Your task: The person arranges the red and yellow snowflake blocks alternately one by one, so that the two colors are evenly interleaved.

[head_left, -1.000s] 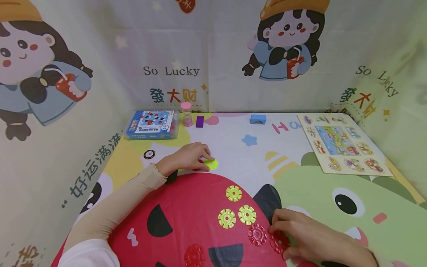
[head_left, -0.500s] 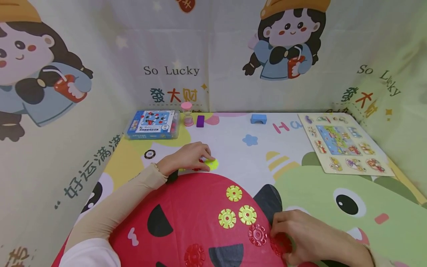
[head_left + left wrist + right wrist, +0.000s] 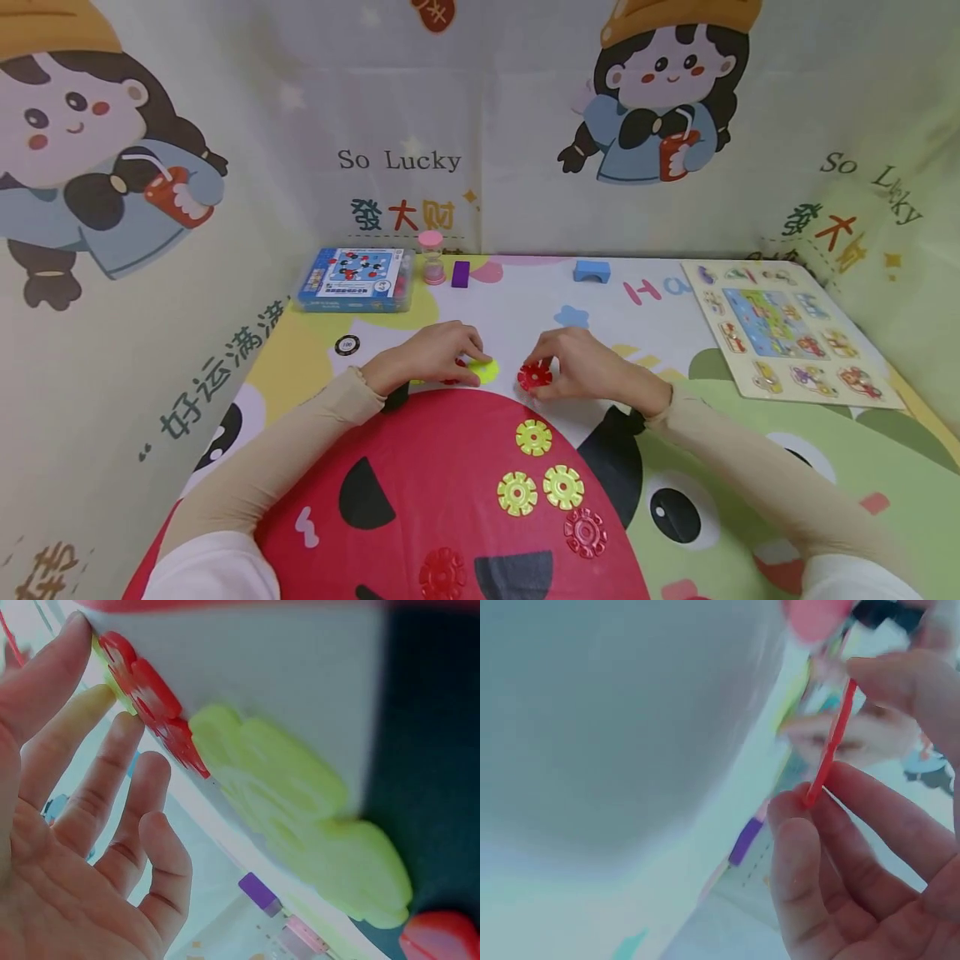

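My left hand (image 3: 438, 354) pinches a yellow interlocking disc (image 3: 486, 371) between thumb and index finger, at the right end of a row lying on the table. In the left wrist view the row continues with a red disc (image 3: 154, 701), another yellow disc (image 3: 277, 810) and a red piece (image 3: 442, 937); from above, the hand covers most of it. My right hand (image 3: 581, 367) grips a notched red disc (image 3: 534, 375), a short gap to the right of the row. Seen from the right wrist, this red disc (image 3: 831, 742) stands edge-on between thumb and fingertips.
Loose yellow discs (image 3: 533, 437) and red discs (image 3: 585, 532) lie nearer the body. A boxed set (image 3: 356, 279), a pink hourglass (image 3: 431, 258), a purple block (image 3: 461, 274) and a blue arch block (image 3: 592, 271) stand at the back. A puzzle board (image 3: 742, 387) lies right.
My right hand has picked up a red disc from the front right and carried it up and left, close to my left hand. The left hand keeps its place at the row.
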`<action>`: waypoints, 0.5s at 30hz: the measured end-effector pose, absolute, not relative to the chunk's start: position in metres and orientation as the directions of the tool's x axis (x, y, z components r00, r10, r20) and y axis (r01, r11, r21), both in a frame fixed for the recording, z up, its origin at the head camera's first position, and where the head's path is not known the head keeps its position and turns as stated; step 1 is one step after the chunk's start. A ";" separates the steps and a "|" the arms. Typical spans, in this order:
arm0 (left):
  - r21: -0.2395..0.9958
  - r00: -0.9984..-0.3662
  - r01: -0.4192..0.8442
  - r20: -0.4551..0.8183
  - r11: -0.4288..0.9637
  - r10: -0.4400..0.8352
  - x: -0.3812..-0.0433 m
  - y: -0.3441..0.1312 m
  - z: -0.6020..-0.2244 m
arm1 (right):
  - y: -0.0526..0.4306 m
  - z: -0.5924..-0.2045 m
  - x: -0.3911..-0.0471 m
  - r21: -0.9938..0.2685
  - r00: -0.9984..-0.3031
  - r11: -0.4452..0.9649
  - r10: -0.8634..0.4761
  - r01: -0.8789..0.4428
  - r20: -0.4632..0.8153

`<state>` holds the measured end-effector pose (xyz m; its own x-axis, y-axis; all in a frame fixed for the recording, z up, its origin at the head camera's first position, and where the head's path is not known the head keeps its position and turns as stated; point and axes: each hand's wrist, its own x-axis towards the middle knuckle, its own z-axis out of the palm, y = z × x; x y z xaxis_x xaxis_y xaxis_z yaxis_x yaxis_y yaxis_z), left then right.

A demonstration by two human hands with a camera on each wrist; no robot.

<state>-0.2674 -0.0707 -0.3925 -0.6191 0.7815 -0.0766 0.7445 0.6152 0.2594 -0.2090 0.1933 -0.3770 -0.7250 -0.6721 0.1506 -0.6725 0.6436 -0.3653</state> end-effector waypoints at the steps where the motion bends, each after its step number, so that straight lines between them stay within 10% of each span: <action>1: 0.265 -0.621 0.741 -0.081 0.617 0.780 -0.267 -0.070 -0.392 | 0.190 -0.377 -0.217 -0.361 -0.738 0.657 -0.656 -0.662 0.160; 15: 0.281 -0.647 0.706 -0.116 0.650 0.753 -0.270 -0.067 -0.392 | 0.172 -0.401 -0.244 -0.317 -0.728 0.670 -0.677 -0.671 0.111</action>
